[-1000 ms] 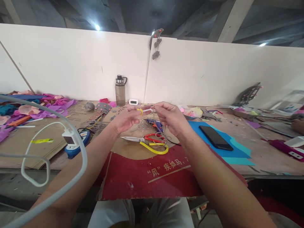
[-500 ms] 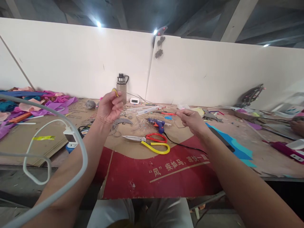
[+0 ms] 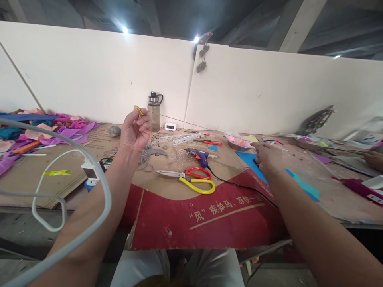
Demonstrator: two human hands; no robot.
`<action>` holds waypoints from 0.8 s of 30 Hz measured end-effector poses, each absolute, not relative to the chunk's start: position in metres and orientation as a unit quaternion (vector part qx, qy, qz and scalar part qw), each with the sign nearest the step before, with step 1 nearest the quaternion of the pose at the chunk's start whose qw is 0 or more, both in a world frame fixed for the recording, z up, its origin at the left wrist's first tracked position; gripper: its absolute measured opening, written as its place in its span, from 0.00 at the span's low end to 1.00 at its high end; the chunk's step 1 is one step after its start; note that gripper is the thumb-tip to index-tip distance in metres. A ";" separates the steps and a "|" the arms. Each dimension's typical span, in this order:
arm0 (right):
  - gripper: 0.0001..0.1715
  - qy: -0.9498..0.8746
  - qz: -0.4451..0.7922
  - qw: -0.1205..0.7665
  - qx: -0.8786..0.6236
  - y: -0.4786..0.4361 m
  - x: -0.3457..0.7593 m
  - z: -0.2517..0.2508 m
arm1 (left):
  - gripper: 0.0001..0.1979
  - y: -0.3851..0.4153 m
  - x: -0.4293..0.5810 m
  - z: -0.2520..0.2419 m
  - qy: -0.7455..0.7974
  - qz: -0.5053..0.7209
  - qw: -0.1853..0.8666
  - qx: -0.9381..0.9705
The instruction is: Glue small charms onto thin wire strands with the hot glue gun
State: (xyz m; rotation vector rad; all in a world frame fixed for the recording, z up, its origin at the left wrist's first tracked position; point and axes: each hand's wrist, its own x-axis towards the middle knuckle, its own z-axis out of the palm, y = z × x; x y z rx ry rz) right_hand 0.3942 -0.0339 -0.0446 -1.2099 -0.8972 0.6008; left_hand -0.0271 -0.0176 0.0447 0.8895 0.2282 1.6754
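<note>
My left hand [image 3: 135, 131] is raised above the table, its fingers pinched on a small yellow piece [image 3: 138, 110] from which a thin thread [image 3: 179, 120] runs to the right. My right hand [image 3: 267, 156] reaches out low to the right, over the blue sheet [image 3: 301, 185] near a dark phone that my arm mostly hides; its fingers lie together and seem to pinch the thread's far end. Red-and-yellow scissors [image 3: 191, 179] lie on the brown-and-red cardboard [image 3: 197, 217] between my arms. A blue glue gun [image 3: 201, 156] rests just behind the scissors.
A water bottle [image 3: 153, 111] and a small clock [image 3: 169, 126] stand at the white back wall. Pink and purple paper scraps [image 3: 60, 129] are heaped at the left. A white cable and charger [image 3: 89, 170] hang at the left. Another person's hand [image 3: 372, 158] shows at the far right.
My hands were close together on the yellow piece; they have drawn apart. The left hand rose up and left with it, the right swept down to the right over the blue sheet.
</note>
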 end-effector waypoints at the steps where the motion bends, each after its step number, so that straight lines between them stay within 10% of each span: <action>1: 0.11 -0.383 0.243 0.687 -0.567 -0.034 0.398 -0.045 | 0.05 -0.017 -0.028 0.046 0.100 0.721 0.572 0.377; 11: 0.08 -0.583 -0.014 0.519 -0.625 -0.060 0.328 -0.010 | 0.04 -0.027 0.000 0.035 0.159 0.508 0.677 0.508; 16: 0.24 -0.747 0.162 0.520 -0.381 -0.077 0.230 0.022 | 0.06 -0.037 0.018 0.021 0.181 0.402 0.680 0.586; 24: 0.20 -0.712 0.290 0.456 -0.448 -0.060 0.200 -0.002 | 0.08 -0.025 0.016 0.015 0.215 0.417 0.685 0.558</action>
